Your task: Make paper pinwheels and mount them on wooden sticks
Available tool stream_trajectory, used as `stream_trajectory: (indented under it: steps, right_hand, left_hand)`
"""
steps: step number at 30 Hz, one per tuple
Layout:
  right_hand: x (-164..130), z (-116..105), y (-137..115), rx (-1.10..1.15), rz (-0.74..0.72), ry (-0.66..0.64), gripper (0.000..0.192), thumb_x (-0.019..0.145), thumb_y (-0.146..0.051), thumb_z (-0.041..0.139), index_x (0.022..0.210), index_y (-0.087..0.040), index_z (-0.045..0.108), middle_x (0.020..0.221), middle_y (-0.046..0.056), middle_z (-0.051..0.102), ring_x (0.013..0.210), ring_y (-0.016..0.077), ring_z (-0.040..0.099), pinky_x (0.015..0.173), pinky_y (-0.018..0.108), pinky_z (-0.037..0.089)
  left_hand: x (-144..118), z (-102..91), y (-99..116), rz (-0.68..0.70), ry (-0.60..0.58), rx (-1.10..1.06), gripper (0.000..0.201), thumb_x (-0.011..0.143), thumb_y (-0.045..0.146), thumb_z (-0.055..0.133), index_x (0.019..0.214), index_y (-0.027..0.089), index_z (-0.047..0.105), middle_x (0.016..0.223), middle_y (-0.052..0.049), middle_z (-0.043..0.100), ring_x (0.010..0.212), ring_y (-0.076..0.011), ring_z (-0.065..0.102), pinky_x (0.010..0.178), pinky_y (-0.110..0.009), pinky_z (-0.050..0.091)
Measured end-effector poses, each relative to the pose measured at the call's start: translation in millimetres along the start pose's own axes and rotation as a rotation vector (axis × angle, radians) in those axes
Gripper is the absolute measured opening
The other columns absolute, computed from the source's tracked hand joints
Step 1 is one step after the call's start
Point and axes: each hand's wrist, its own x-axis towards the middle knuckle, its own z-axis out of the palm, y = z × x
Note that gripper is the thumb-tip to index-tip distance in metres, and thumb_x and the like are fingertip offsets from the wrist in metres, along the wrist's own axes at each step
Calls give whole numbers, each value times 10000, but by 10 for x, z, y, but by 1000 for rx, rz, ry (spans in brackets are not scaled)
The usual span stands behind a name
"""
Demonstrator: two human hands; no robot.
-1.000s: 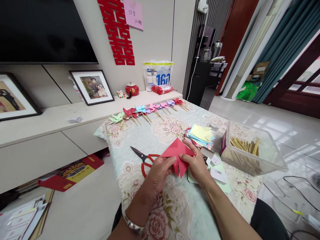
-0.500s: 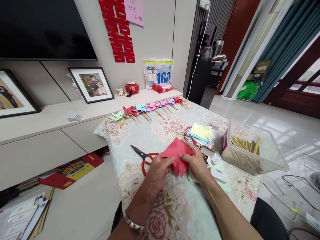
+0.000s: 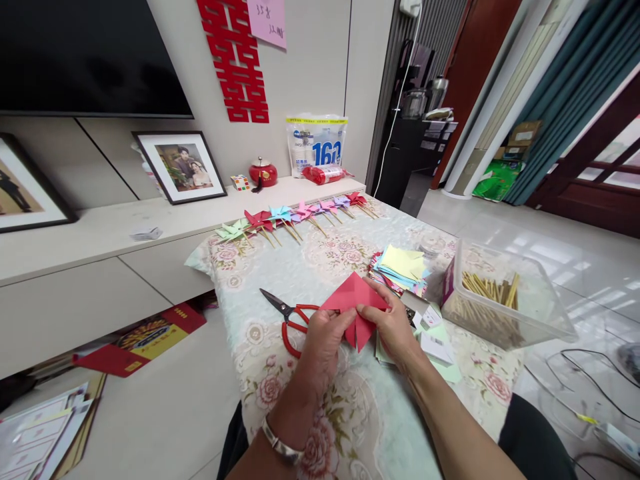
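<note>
A square of red paper (image 3: pixel 354 288), with slits cut into it, is held above the table between both hands. My left hand (image 3: pixel 325 337) pinches its left side, thumb on top. From the right, my right hand (image 3: pixel 393 323) grips it with the thumb pressed near the middle; the fingers beneath are partly hidden. Scissors with red handles (image 3: pixel 290 317) lie just left of my left hand, blades pointing away. Close beyond my right hand sits a stack of coloured paper squares (image 3: pixel 403 267), yellow on top.
Several finished paper pinwheels (image 3: pixel 283 215) on sticks lie in a row along the table's far edge. A clear plastic box (image 3: pixel 530 327) of wooden sticks stands at the right. Small white boxes (image 3: pixel 435 348) rest on pale green paper (image 3: pixel 453 370).
My left hand has shifted slightly right, its thumb now closer to the right thumb at the paper's middle. The scissors' handles show more fully.
</note>
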Motion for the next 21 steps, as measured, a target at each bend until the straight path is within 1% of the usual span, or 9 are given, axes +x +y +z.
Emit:
stream_trajectory:
  steps: [2, 5, 8, 10, 13, 16, 18, 19, 21]
  right_hand:
    - [5, 0, 24, -6, -12, 0, 673, 628, -240, 783, 1278, -187, 619, 1096, 76, 755, 888, 251, 718, 816, 373, 552]
    - [4, 4, 42, -13, -30, -11, 611, 629, -272, 807, 1215, -199, 649, 1124, 72, 745, 967, 277, 708, 866, 401, 553]
    - [-4, 0, 31, -13, -33, -50, 621, 664, -337, 826, 1240, -203, 637, 1107, 71, 737, 972, 273, 699, 867, 401, 550]
    - [-16, -10, 10, -24, -96, -48, 613, 723, -379, 800, 1279, -201, 613, 1060, 68, 724, 951, 252, 688, 858, 388, 542]
    - [-53, -27, -36, -142, -320, 23, 505, 828, -367, 714, 1293, -203, 599, 1070, 81, 680, 976, 236, 653, 870, 389, 521]
    - [-107, -24, -80, -453, -652, 38, 391, 887, -250, 637, 1276, -231, 599, 1131, 103, 648, 1032, 250, 614, 877, 419, 498]
    - [-134, -6, -93, -664, -886, -17, 357, 882, -154, 598, 1228, -242, 612, 1103, 98, 640, 1031, 259, 596, 889, 449, 476]
    - [-142, 5, -94, -748, -974, -59, 350, 872, -115, 577, 1194, -244, 621, 1090, 93, 635, 1033, 263, 586, 903, 467, 462]
    - [-149, 27, -87, -868, -1066, -141, 356, 851, -59, 535, 1138, -247, 633, 1105, 90, 624, 1061, 276, 556, 936, 501, 434]
  left_hand:
    - [30, -15, -43, 40, 17, 10, 340, 563, 293, 854, 843, 120, 770, 722, -70, 761, 714, -225, 696, 674, -301, 517]
    - [71, -53, -78, 69, 46, 52, 309, 581, 270, 836, 845, 123, 773, 716, -59, 755, 696, -224, 685, 675, -309, 518]
    - [81, -90, -35, 53, 57, 85, 256, 589, 269, 809, 799, 128, 764, 676, -45, 736, 635, -209, 661, 634, -300, 505]
    - [73, -116, 36, 43, 60, 81, 225, 589, 279, 796, 755, 134, 747, 641, -37, 717, 594, -194, 638, 590, -286, 484]
    - [50, -157, 176, 34, 100, 65, 188, 572, 282, 795, 643, 142, 691, 574, -12, 665, 520, -145, 572, 535, -255, 443]
    - [19, -192, 309, 46, 133, 27, 205, 565, 269, 789, 572, 158, 617, 535, 29, 601, 473, -94, 497, 503, -223, 402]
    - [-2, -207, 374, 61, 131, 9, 229, 564, 255, 782, 543, 168, 571, 515, 51, 555, 459, -76, 459, 483, -210, 371]
    - [-11, -212, 397, 67, 127, 5, 240, 563, 248, 778, 532, 172, 553, 506, 57, 535, 456, -71, 446, 473, -207, 355]
    - [-28, -216, 422, 74, 121, 10, 239, 561, 241, 773, 528, 175, 545, 507, 59, 521, 456, -69, 433, 464, -206, 338]
